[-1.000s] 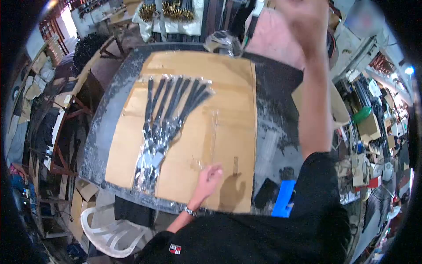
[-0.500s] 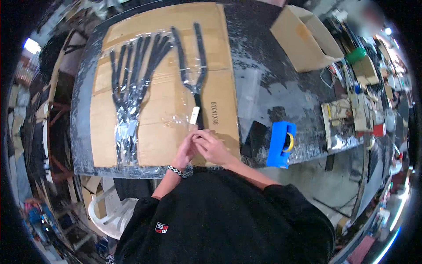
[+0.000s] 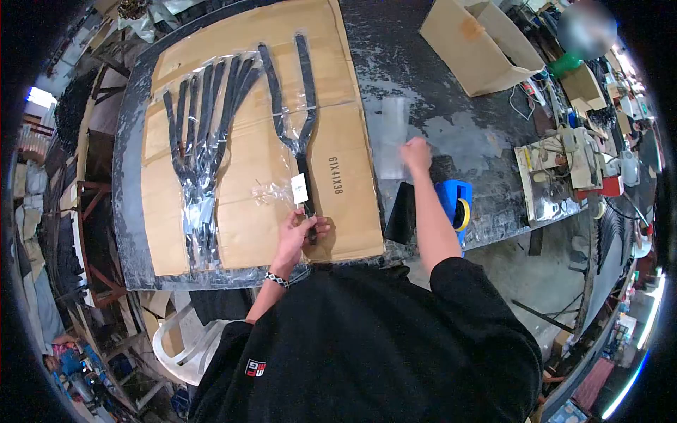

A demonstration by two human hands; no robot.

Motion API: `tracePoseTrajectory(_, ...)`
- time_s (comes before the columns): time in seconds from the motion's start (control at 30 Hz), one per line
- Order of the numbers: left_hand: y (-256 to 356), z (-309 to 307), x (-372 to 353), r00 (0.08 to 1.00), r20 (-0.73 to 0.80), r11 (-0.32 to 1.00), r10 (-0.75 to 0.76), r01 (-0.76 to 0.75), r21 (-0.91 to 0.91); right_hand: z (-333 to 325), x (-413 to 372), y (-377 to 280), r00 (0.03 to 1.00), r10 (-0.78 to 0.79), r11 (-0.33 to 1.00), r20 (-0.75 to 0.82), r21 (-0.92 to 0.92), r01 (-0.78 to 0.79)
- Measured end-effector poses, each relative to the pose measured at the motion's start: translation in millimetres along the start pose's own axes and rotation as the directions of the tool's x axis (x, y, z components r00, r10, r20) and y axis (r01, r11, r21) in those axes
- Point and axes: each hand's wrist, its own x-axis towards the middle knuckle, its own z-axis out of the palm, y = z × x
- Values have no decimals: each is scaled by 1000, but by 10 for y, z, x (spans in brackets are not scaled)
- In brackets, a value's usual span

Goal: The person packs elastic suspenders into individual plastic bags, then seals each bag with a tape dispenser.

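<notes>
since half a second ago the right hand (image 3: pixel 416 154) has parted from the left and reached out to the clear plastic sleeve (image 3: pixel 393 134) on the dark table; whether its fingers pinch it i cannot tell. left hand (image 3: pixel 296 236) pinches the stem of the black forked strap (image 3: pixel 301 148), lying on the cardboard sheet (image 3: pixel 352 141). blue tape dispenser (image 3: pixel 451 197) sits beside the right forearm.

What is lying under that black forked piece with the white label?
A flat cardboard sheet, itself on the dark table. The left hand covers the lower end of the forked piece, so what lies under there cannot be seen.
</notes>
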Motion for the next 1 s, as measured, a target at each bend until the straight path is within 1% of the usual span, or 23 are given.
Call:
tracePoseTrajectory(0.07, 0, -31, -6, 999, -7, 999, -43, 43, 8, -133, 87, -3, 998, -13, 997, -64, 76, 18)
tracePoseTrajectory(0.1, 20, -32, -34, 999, -11, 997, -47, 47, 61, -245, 46, -76, 995, -17, 993, -96, 111, 27)
tracePoseTrajectory(0.17, 89, -38, -119, 998, -20, 985, -56, 59, 165, -526, -158, -255, 986, -52, 997, -160, 47, 61)
tracePoseTrajectory(0.2, 194, -16, -196, 996, -15, 950, -85, 86, 300, -646, -269, -344, 979, -71, 997, -193, 16, 76)
tracePoseTrajectory(0.27, 397, 34, -333, 989, -10, 825, -147, 128, 551, -767, -396, -408, 965, -125, 992, -232, -27, 122)
tracePoseTrajectory(0.3, 376, -22, -325, 995, -23, 744, -100, 90, 662, -794, -438, -400, 956, -150, 989, -251, -50, 142)
tracePoseTrajectory(0.37, 343, -163, -296, 1000, -21, 531, 1, 17, 847, -749, -427, -326, 931, -235, 972, -280, -57, 228)
tracePoseTrajectory(0.43, 409, -160, -361, 1000, -28, 493, 5, 22, 870, -661, -335, -220, 894, -326, 944, -308, -67, 322)
tracePoseTrajectory(0.47, 444, -125, -387, 1000, -28, 475, 7, 22, 880, -603, -265, -167, 896, -318, 944, -311, -18, 329)
tracePoseTrajectory(0.53, 486, -70, -435, 1000, -28, 490, 3, 23, 872, -491, -165, -83, 904, -300, 937, -306, 81, 339)
tracePoseTrajectory(0.57, 515, -51, -459, 1000, -31, 496, 3, 26, 868, -534, -161, -98, 899, -315, 931, -305, 84, 354)
tracePoseTrajectory(0.63, 574, 10, -504, 999, 50, 541, 0, -43, 840, -594, -136, -160, 889, -349, 916, -296, 94, 391)
tracePoseTrajectory(0.67, 575, 29, -538, 996, 87, 565, -3, -71, 822, -577, -77, -162, 864, -386, 886, -323, 131, 445)
tracePoseTrajectory(0.73, 571, 58, -551, 985, 163, 692, -63, -75, 718, -547, 85, -120, 807, -451, 813, -381, 197, 548)
tracePoseTrajectory(0.77, 567, 79, -540, 975, 205, 749, -86, -72, 659, -613, 42, -159, 875, -397, 805, -277, 353, 476)
tracePoseTrajectory(0.8, 530, 90, -506, 969, 234, 777, -78, -88, 624, -767, -68, -283, 923, -350, 782, -159, 494, 381)
tracePoseTrajectory(0.83, 475, 103, -441, 963, 262, 803, -64, -106, 586, -920, -179, -422, 949, -315, 742, -33, 614, 268)
tracePoseTrajectory(0.87, 446, 131, -384, 957, 287, 828, -45, -125, 546, -1041, -320, -533, 950, -311, 705, 9, 673, 224)
tracePoseTrajectory(0.93, 427, 283, -286, 938, 346, 908, -2, -143, 393, -1200, -739, -698, 943, -317, 623, 104, 772, 124)
tracePoseTrajectory(0.97, 422, 374, -235, 929, 368, 939, 26, -149, 310, -1200, -970, -757, 919, -366, 608, 148, 785, 116)
tracePoseTrajectory(1.0, 460, 478, -196, 920, 391, 976, 14, -97, 194, -1166, -1222, -802, 889, -416, 594, 194, 798, 104)
